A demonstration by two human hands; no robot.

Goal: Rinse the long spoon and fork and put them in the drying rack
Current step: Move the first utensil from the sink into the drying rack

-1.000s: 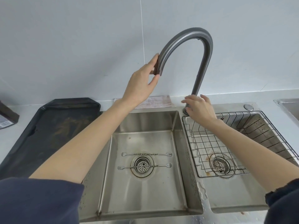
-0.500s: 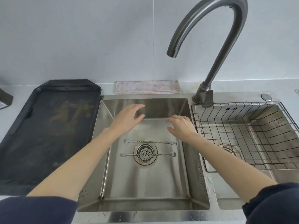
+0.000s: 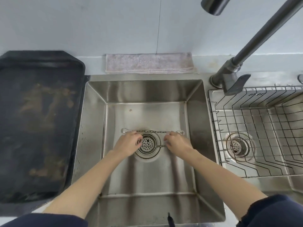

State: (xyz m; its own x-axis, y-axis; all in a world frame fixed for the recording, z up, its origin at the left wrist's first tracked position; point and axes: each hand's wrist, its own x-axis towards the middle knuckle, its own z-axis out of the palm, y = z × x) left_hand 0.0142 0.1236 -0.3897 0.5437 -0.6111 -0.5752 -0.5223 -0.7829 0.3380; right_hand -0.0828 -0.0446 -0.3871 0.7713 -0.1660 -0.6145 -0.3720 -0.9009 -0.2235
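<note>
Two long thin metal utensils with twisted handles lie across the floor of the left sink basin (image 3: 193, 112). The far utensil (image 3: 152, 131) shows a rounded end at the left and a pronged end at the right. The near utensil (image 3: 150, 146) crosses the drain strainer (image 3: 147, 142). My left hand (image 3: 128, 143) is down on the basin floor, its fingers curled on the near utensil's pronged left end. My right hand (image 3: 177, 141) covers the near utensil's right end with bent fingers, and its grip is hidden. The wire drying rack (image 3: 255, 128) sits in the right basin.
The dark faucet (image 3: 229, 79) rises at the right with its spout (image 3: 213, 5) high over the left basin; no water runs. A folded cloth (image 3: 147, 63) lies behind the sink. A stained black tray (image 3: 37, 120) fills the counter on the left.
Both hands left the faucet, came down into the left basin and now rest on the utensils at the drain. The view has tilted downward and moved closer.
</note>
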